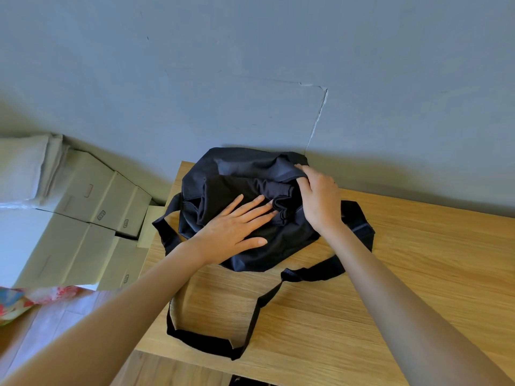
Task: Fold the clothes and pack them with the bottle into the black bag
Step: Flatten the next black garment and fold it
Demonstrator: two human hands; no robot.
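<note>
The black bag (281, 243) lies on the wooden table (404, 274) against the grey wall, its mouth facing up. Folded dark clothes (223, 193) sit in the opening. My left hand (237, 229) lies flat on them with fingers spread, fingertips at the bunched edge of the cloth. My right hand (320, 199) grips the bag's upper rim at the right side of the opening and holds it up. The bag's long black strap (262, 302) loops over the table toward me. No bottle is visible.
Stacked cardboard boxes (92, 218) stand on the floor left of the table. A piece of flowered cloth (25, 299) shows at the lower left edge. The table's left edge runs close beside the bag.
</note>
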